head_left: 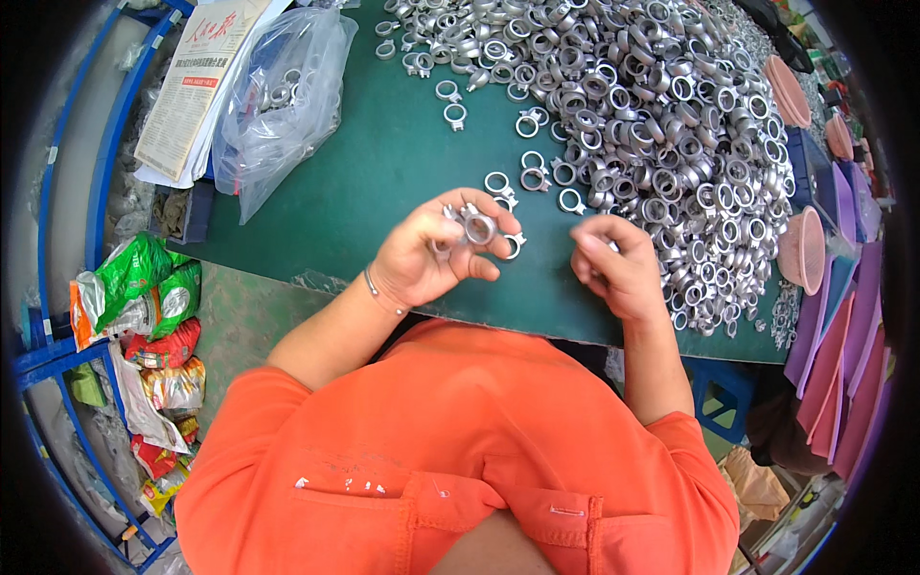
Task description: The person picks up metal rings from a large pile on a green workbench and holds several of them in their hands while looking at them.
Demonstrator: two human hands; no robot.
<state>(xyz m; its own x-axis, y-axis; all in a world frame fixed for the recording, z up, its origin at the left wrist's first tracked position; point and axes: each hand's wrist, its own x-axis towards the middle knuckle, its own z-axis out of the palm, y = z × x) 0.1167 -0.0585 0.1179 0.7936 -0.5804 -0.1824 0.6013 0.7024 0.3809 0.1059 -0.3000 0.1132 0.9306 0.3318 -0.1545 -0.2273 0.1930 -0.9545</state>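
Observation:
Over the table's near edge, my left hand (412,254) is closed on a small silver metal ring fitting (478,241) with little lugs. A second ring appears to sit behind it among the fingers, partly hidden. To the right, my right hand (621,271) is curled, thumb against the fingers, beside the big heap of metal rings (661,125). Whatever those fingers hold, if anything, is hidden. A few loose rings (571,200) lie on the green tabletop (383,144) between the hands and the heap.
At the far left of the table are a clear plastic bag (283,105) with rings inside and a newspaper (199,91). Blue metal racks (72,144) and colourful packets (134,287) stand left. Pink baskets (801,251) and purple trays (815,335) line the right side.

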